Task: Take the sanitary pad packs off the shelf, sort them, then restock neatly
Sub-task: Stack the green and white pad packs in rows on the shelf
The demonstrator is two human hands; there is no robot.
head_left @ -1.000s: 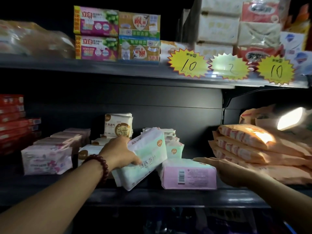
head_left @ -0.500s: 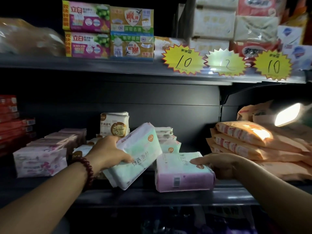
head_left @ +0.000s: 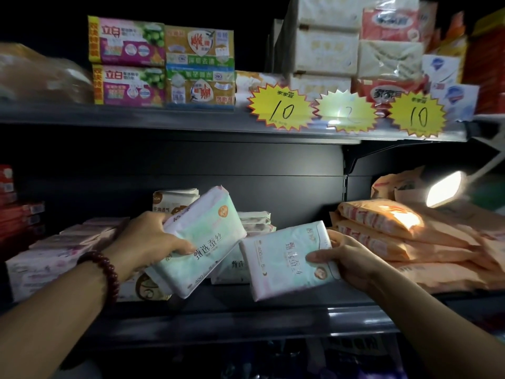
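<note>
Both hands are closed on packs: the left hand (head_left: 147,242) curls round a pale green pad pack (head_left: 207,242) tilted up off the shelf (head_left: 246,315), and the right hand (head_left: 352,261) pinches a second pack (head_left: 284,263) by its end. Half a second ago that one lay flat on the board; now it is lifted, so two matching packs look to be coming off together. Orange packs (head_left: 382,228) crowd just beyond the right hand; toward the person the way out is open.

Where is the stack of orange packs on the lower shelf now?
In the head view, the stack of orange packs lies at the right end of the lower shelf, below the lit lamp and just right of the right hand.
</note>
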